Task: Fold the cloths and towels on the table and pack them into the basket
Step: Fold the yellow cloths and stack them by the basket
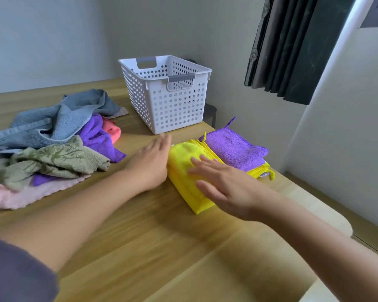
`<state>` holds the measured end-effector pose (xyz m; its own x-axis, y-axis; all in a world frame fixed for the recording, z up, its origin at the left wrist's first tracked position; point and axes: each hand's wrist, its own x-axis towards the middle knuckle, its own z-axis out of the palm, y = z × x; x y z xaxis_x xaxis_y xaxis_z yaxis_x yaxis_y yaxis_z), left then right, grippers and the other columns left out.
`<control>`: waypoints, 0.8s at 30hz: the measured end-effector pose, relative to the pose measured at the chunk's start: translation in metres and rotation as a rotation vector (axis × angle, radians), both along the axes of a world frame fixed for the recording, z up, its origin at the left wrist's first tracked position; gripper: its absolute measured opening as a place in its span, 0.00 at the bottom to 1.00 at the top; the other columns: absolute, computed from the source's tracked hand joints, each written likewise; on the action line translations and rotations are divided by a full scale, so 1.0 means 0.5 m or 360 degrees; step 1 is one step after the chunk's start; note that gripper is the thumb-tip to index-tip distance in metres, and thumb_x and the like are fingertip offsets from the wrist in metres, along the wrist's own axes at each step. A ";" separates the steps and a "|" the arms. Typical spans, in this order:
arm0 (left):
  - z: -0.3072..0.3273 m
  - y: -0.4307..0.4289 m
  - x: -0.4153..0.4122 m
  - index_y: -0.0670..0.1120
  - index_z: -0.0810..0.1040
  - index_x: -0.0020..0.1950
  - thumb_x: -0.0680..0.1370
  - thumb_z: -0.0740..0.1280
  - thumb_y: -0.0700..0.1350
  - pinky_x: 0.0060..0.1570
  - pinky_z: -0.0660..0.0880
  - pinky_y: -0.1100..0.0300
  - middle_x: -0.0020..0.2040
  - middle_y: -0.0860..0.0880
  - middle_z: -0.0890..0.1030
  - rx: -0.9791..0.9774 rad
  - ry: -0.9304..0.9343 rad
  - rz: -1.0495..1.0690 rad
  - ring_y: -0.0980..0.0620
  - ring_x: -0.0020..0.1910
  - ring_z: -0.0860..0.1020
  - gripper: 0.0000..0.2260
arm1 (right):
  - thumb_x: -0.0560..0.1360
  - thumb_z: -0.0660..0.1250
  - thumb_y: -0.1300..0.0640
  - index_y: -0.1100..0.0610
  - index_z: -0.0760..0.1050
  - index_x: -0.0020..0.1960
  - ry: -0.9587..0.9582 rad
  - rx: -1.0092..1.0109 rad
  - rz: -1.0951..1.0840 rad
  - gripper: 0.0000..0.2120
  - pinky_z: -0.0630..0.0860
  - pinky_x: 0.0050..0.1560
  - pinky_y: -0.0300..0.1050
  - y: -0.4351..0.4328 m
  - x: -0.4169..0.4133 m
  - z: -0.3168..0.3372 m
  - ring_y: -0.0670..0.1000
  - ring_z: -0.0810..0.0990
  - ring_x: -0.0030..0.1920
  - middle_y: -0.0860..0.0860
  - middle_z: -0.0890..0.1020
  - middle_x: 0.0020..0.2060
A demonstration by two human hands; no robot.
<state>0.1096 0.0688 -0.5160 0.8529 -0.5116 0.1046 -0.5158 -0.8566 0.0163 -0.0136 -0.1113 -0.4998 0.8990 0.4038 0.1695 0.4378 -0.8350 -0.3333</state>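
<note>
A folded yellow cloth [181, 171] lies on the wooden table [140, 247] in the middle. My right hand [223, 188] lies flat on it, fingers straight. My left hand [151, 160] is open against the cloth's left edge, blurred by motion. A folded purple cloth [231, 149] sits on another yellow cloth [260, 172] just right of it. The white perforated basket [179, 101] stands behind them and looks empty. A heap of unfolded cloths at the left holds a blue-grey towel [59, 120], a green towel [59, 160], a purple cloth [98, 138], a coral cloth [112, 129] and a pink towel [20, 195].
The table's right edge [303, 192] runs close to the folded cloths. A dark curtain [292, 51] hangs at the upper right beside a white wall. A dark stool [210, 112] shows behind the basket.
</note>
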 end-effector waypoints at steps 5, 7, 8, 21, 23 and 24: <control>-0.029 0.036 -0.077 0.44 0.44 0.77 0.81 0.49 0.58 0.74 0.47 0.46 0.78 0.45 0.43 0.0130 0.0309 0.0253 0.49 0.77 0.45 0.30 | 0.82 0.46 0.47 0.56 0.46 0.77 0.0127 -0.0273 -0.0198 0.27 0.41 0.75 0.50 0.041 0.063 0.004 0.53 0.39 0.76 0.53 0.44 0.77; -0.042 0.041 -0.094 0.47 0.45 0.78 0.81 0.48 0.59 0.73 0.46 0.44 0.78 0.48 0.43 0.0087 0.0344 0.0198 0.51 0.77 0.44 0.29 | 0.82 0.44 0.45 0.55 0.42 0.78 0.0198 -0.0463 -0.0272 0.28 0.40 0.75 0.53 0.054 0.080 -0.023 0.53 0.37 0.76 0.52 0.41 0.77; -0.049 0.043 -0.098 0.48 0.46 0.78 0.81 0.48 0.58 0.73 0.45 0.43 0.78 0.49 0.43 0.0066 0.0322 0.0191 0.51 0.77 0.43 0.28 | 0.82 0.44 0.44 0.54 0.41 0.78 0.0202 -0.0518 -0.0293 0.29 0.39 0.75 0.54 0.058 0.084 -0.035 0.53 0.37 0.76 0.51 0.41 0.77; -0.059 0.142 -0.173 0.54 0.49 0.77 0.77 0.45 0.65 0.73 0.41 0.45 0.78 0.52 0.44 -0.0117 0.0237 0.0186 0.53 0.76 0.42 0.30 | 0.81 0.44 0.43 0.52 0.37 0.77 0.0232 -0.0609 -0.0336 0.30 0.39 0.75 0.54 0.064 0.068 -0.023 0.51 0.38 0.76 0.50 0.41 0.77; -0.056 0.194 -0.197 0.55 0.49 0.77 0.69 0.36 0.68 0.73 0.40 0.46 0.78 0.53 0.44 -0.0120 0.0203 0.0221 0.54 0.76 0.42 0.38 | 0.81 0.45 0.42 0.53 0.34 0.76 0.0196 -0.0589 -0.0381 0.31 0.38 0.75 0.56 0.067 0.064 -0.016 0.52 0.38 0.76 0.49 0.42 0.77; -0.052 0.228 -0.209 0.56 0.49 0.77 0.67 0.34 0.67 0.73 0.40 0.47 0.78 0.53 0.44 -0.0113 0.0194 0.0267 0.54 0.76 0.42 0.39 | 0.81 0.45 0.42 0.53 0.34 0.76 0.0154 -0.0608 -0.0394 0.32 0.37 0.74 0.58 0.078 0.063 -0.012 0.53 0.38 0.76 0.49 0.42 0.77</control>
